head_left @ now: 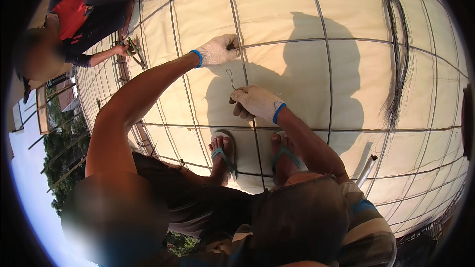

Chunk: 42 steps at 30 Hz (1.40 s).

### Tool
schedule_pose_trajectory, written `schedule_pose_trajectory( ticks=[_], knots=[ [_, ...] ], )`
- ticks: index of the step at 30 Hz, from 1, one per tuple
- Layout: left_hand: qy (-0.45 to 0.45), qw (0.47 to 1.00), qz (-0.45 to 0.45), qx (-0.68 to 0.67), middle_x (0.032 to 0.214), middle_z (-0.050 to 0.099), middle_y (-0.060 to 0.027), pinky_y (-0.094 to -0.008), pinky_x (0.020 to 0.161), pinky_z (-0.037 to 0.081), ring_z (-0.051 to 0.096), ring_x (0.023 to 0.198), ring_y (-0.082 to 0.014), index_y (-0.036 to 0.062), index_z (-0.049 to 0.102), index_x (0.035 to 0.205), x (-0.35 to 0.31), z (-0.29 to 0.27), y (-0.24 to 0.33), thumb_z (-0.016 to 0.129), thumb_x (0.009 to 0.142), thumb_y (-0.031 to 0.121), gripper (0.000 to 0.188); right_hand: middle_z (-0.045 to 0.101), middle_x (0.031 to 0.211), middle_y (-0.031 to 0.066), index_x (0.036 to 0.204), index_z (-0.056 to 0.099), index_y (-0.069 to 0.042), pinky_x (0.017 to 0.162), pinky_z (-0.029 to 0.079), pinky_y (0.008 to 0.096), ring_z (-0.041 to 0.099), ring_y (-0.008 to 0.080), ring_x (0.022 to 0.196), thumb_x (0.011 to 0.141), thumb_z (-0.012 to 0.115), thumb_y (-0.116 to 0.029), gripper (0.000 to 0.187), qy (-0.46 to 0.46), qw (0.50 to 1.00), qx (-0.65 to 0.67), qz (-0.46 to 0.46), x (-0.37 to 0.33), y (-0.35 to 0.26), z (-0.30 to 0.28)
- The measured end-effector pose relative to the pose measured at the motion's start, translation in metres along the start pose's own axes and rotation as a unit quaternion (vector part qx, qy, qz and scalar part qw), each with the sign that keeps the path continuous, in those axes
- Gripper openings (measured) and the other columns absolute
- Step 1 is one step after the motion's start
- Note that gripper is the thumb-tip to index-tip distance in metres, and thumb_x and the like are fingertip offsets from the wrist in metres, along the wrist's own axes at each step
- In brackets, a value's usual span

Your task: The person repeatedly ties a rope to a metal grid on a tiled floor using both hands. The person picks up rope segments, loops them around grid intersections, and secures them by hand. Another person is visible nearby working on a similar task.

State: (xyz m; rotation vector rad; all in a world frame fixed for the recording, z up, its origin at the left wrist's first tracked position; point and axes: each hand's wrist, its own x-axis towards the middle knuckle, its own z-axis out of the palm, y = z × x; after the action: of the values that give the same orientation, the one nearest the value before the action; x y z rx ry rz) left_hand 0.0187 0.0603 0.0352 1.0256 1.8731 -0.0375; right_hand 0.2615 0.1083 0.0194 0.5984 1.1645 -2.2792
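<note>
Wire loop, thin and narrow, stands out from the bent fingers of a gloved right hand in the head view, its lower end held there. Its long axis points away from the wearer, leaning slightly left, nearly in line with the long steel bar just to its right; the right hand is the nearer of the two. Beyond the loop's tip, the gloved left hand curls its fingers where that bar meets a crossbar; whether it grips anything cannot be told. The long bar passes beneath the right hand and on between two sandaled feet, while a shadow darkens the pale sheeting around both. Well to the right lies a hank of dark wire, with a metal tube closer to the wearer. At upper left, a co-worker holds a green-handled tool.
</note>
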Motion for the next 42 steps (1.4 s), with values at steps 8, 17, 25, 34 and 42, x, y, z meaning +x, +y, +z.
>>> schedule_pose_trajectory(
  ticks=[8, 17, 25, 34, 42],
  knots=[
    [0.075, 0.982, -0.093, -0.146, 0.100, 0.072, -0.0069, -0.0319, 0.081, 0.056, 0.066, 0.089, -0.0143, -0.0023, 0.065, 0.132, 0.013, -0.005, 0.003, 0.056, 0.106, 0.030, 0.042, 0.074, 0.094, 0.0127, 0.125, 0.063, -0.001, 0.056, 0.055, 0.0321, 0.065, 0.0159, 0.069, 0.112, 0.055, -0.026, 0.029, 0.140, 0.949, 0.282, -0.037, 0.069, -0.014, 0.025],
    [-0.004, 0.968, -0.042, -0.246, 0.097, 0.074, -0.0072, -0.0320, 0.074, 0.054, 0.065, 0.081, -0.0151, -0.0030, 0.074, 0.122, 0.029, -0.005, -0.027, 0.070, 0.099, 0.031, 0.041, 0.072, 0.090, 0.0093, 0.126, 0.063, -0.003, 0.057, 0.053, 0.0316, 0.062, 0.0141, 0.066, 0.113, 0.056, -0.029, 0.030, 0.232, 0.915, 0.298, -0.138, 0.090, -0.016, 0.041],
    [0.003, 0.958, -0.037, -0.283, 0.090, 0.073, -0.0018, -0.0297, 0.063, 0.048, 0.058, 0.072, -0.0120, 0.0047, 0.079, 0.109, 0.026, -0.002, -0.020, 0.070, 0.096, 0.037, 0.036, 0.064, 0.075, 0.0050, 0.119, 0.062, 0.000, 0.055, 0.048, 0.0327, 0.057, 0.0109, 0.061, 0.110, 0.054, -0.024, 0.027, 0.296, 0.923, 0.193, -0.153, 0.065, 0.005, 0.054],
    [-0.045, 0.954, -0.032, -0.294, 0.084, 0.064, 0.0024, -0.0270, 0.057, 0.037, 0.052, 0.069, -0.0078, 0.0071, 0.074, 0.107, 0.031, -0.003, -0.032, 0.068, 0.099, 0.028, 0.023, 0.076, 0.085, 0.0175, 0.109, 0.070, 0.002, 0.060, 0.058, 0.0405, 0.073, 0.0242, 0.064, 0.108, 0.056, -0.026, 0.031, 0.256, 0.962, -0.059, -0.070, 0.057, -0.022, 0.017],
    [0.022, 0.904, -0.029, -0.425, 0.095, 0.067, 0.0016, -0.0258, 0.059, 0.038, 0.054, 0.071, -0.0077, 0.0085, 0.071, 0.118, 0.020, 0.008, -0.026, 0.069, 0.102, 0.026, 0.023, 0.077, 0.085, 0.0205, 0.102, 0.073, -0.007, 0.068, 0.062, 0.0517, 0.077, 0.0392, 0.078, 0.103, 0.062, -0.031, 0.027, 0.432, 0.763, -0.469, -0.107, 0.034, -0.004, 0.027]
  ],
)
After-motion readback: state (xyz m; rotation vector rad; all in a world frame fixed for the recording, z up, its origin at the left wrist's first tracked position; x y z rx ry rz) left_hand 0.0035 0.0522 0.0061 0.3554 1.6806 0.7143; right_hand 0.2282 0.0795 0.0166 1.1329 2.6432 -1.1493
